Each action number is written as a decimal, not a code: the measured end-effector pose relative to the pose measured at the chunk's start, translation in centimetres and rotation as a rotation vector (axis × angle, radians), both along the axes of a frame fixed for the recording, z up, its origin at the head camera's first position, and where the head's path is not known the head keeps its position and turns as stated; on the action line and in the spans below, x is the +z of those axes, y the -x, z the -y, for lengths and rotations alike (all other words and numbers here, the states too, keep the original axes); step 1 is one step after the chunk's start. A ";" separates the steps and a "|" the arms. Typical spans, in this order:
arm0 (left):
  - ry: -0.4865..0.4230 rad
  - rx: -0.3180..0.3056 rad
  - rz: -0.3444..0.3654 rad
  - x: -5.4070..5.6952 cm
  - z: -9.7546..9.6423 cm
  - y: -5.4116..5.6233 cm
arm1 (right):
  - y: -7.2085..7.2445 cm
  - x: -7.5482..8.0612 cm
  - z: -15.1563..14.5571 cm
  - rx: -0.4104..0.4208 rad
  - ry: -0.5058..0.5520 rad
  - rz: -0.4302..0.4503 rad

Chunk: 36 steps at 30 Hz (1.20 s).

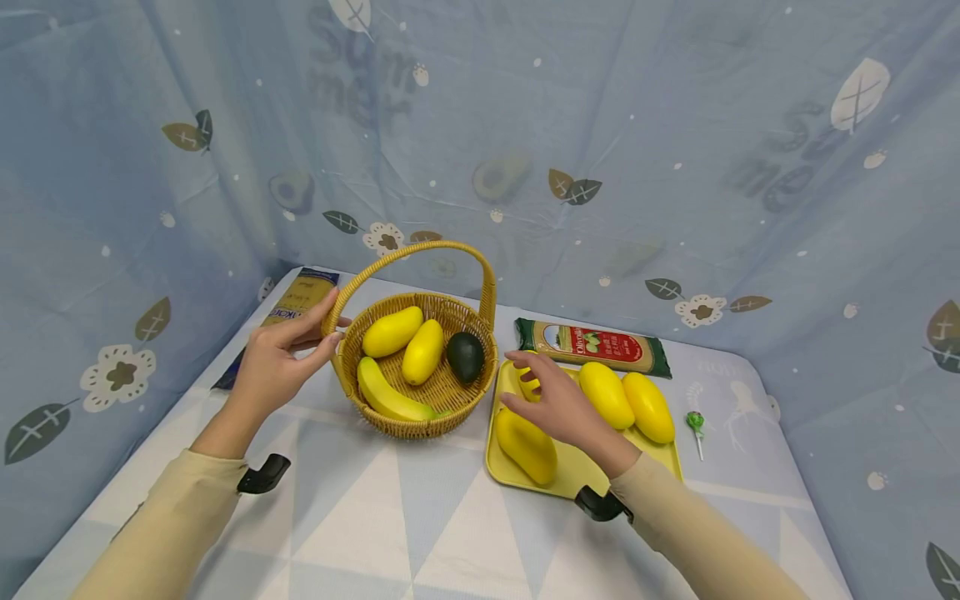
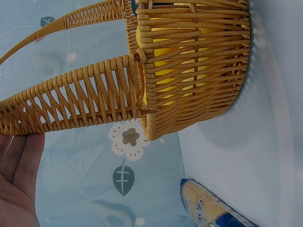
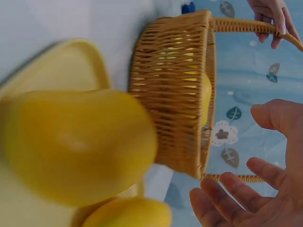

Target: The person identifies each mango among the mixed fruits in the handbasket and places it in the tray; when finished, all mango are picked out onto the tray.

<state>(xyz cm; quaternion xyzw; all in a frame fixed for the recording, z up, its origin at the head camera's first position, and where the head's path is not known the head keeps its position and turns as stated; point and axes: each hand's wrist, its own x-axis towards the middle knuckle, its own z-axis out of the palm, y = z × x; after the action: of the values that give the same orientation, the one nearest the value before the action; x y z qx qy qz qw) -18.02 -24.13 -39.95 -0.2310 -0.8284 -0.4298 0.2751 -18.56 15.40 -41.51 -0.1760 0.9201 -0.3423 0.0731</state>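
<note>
A wicker basket (image 1: 420, 429) stands on the table, its tall handle (image 1: 420, 247) upright. Inside lie two yellow mangoes (image 1: 392, 332), a banana (image 1: 392, 394) and a dark green avocado (image 1: 465, 357). My left hand (image 1: 281, 354) pinches the left side of the handle between thumb and fingers. Over the yellow tray (image 1: 577, 471), right of the basket, my right hand (image 1: 558, 400) hovers with spread, slightly bent fingers and holds nothing. Several mangoes lie on that tray; one mango (image 3: 80, 146) looms close in the right wrist view. Another mango (image 1: 528, 379) is partly hidden behind the right hand.
Behind the tray lies a green-ended pasta packet (image 1: 592, 344). A blue-ended pasta packet (image 1: 300, 296) rests left of the basket, partly covered by the left hand. A green lollipop (image 1: 695, 423) lies right of the tray. Patterned blue curtains (image 1: 600, 125) enclose the table's back and sides.
</note>
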 end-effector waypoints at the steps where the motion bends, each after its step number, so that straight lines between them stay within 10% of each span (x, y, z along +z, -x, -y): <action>1: 0.000 -0.001 0.000 0.0 0.0 0.0 | 0.4 0.2 0.5 0.005 0.000 0.001; 19: -0.003 0.006 0.015 0.1 0.3 -0.1 | 6.2 1.1 9.9 0.132 -0.013 0.128; 36: 0.007 0.004 0.006 -0.1 0.4 0.0 | 7.7 -0.3 16.0 0.006 -0.299 0.075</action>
<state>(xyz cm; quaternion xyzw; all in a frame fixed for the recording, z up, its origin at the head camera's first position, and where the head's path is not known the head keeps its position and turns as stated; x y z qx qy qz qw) -18.04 -24.49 -40.00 -0.2292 -0.8312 -0.4270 0.2725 -26.27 -0.58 -41.79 -0.1529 0.9569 -0.2077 0.1339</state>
